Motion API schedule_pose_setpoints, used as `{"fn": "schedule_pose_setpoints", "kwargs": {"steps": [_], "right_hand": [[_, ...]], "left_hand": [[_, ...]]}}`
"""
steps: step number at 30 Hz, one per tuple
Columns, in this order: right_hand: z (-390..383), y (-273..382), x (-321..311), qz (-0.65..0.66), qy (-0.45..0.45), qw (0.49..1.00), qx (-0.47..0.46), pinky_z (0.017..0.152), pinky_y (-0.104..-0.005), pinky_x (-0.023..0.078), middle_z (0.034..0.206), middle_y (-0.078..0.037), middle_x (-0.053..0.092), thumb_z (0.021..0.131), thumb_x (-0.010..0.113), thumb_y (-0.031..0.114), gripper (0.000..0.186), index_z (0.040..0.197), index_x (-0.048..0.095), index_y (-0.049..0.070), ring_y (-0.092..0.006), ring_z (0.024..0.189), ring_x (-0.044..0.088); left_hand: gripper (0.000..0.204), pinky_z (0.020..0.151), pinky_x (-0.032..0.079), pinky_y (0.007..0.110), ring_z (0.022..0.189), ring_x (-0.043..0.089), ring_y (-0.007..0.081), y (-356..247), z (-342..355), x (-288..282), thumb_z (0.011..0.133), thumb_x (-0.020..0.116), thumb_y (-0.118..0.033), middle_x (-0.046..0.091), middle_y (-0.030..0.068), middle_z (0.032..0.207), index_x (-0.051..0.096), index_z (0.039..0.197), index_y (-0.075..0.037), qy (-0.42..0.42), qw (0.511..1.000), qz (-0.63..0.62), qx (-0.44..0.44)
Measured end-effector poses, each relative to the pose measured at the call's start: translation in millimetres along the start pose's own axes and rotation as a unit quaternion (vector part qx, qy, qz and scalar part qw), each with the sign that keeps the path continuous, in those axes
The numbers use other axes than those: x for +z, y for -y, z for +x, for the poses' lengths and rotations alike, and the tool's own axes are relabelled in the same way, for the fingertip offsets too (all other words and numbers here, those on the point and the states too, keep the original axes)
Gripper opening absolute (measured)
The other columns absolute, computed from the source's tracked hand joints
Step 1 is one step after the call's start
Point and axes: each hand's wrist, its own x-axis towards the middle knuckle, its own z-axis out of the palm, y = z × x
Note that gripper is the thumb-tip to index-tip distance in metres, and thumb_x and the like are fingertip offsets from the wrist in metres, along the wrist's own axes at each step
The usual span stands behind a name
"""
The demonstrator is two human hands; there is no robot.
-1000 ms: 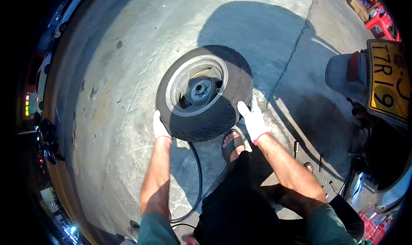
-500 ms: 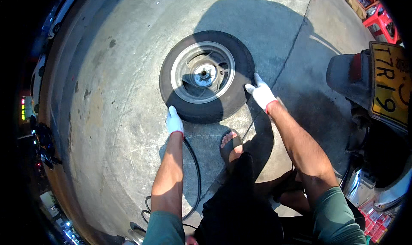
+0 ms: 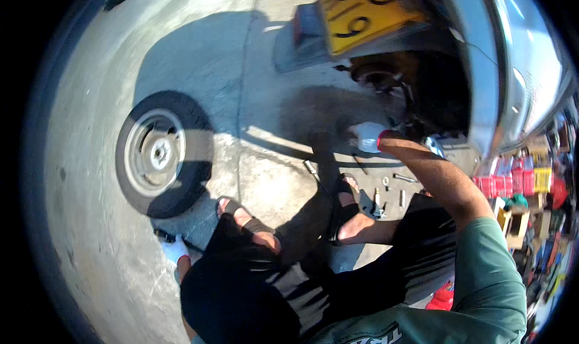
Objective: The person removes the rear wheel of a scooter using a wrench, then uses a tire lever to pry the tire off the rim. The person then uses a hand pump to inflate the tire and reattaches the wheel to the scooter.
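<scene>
My left hand [image 3: 175, 249], in a white glove, is low by the near side of the wheel. Its fingers are closed around a dark tool [image 3: 163, 234] whose kind I cannot make out. The wheel [image 3: 158, 154], a black tyre on a silver rim, lies flat on the concrete at the left. My gloved right hand [image 3: 367, 137] reaches out to the right over the floor, just below the dark underside of a motorbike [image 3: 386, 78]. Motion smears its fingers, so I cannot tell whether they hold anything.
Near my right foot lie a socket tool [image 3: 310, 168], a metal bar [image 3: 405, 177], a small ring [image 3: 386, 181], a short metal tube [image 3: 402, 198] and other parts [image 3: 377, 206]. A yellow plate [image 3: 362, 18] hangs off the motorbike. Boxes [image 3: 518, 175] crowd the right edge.
The view has swung right. Both hands have left the tyre: my left dropped to the near side and took hold of the dark tool, my right moved toward the motorbike.
</scene>
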Motion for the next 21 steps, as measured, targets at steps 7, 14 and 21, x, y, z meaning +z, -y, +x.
{"fn": "schedule_pose_setpoints", "kwargs": {"steps": [7, 14, 21], "right_hand": [[-156, -118, -1, -0.016, 0.191, 0.975, 0.115, 0.093, -0.0451, 0.048, 0.129, -0.017, 0.061, 0.086, 0.056, 0.03, 0.05, 0.132, 0.058, 0.009, -0.0345, 0.114, 0.06], [-244, -165, 88, 0.143, 0.083, 0.972, 0.164, 0.094, -0.0418, 0.05, 0.117, -0.018, 0.068, 0.085, 0.063, 0.038, 0.05, 0.127, 0.064, 0.011, -0.0352, 0.108, 0.064], [-182, -127, 332, 0.275, 0.01, 0.934, 0.23, 0.084, -0.0387, 0.052, 0.111, -0.016, 0.068, 0.089, 0.063, 0.028, 0.04, 0.123, 0.063, 0.008, -0.0308, 0.1, 0.066]], "left_hand": [[0.05, 0.071, 0.051, 0.043, 0.079, 0.063, 0.0333, -10, 54, -36, 0.082, 0.07, -0.035, 0.063, 0.0171, 0.092, 0.058, 0.115, 0.001, 0.032, 0.99, -0.042, -0.133], [0.034, 0.053, 0.049, 0.034, 0.059, 0.059, 0.0195, -112, 52, -130, 0.088, 0.064, -0.039, 0.059, 0.0031, 0.064, 0.062, 0.097, -0.006, 0.04, 0.784, -0.609, -0.115], [0.022, 0.046, 0.038, 0.023, 0.055, 0.048, 0.0075, -240, -12, -190, 0.097, 0.057, -0.033, 0.051, -0.0048, 0.07, 0.058, 0.102, -0.012, 0.335, 0.776, -0.525, 0.099]]}}
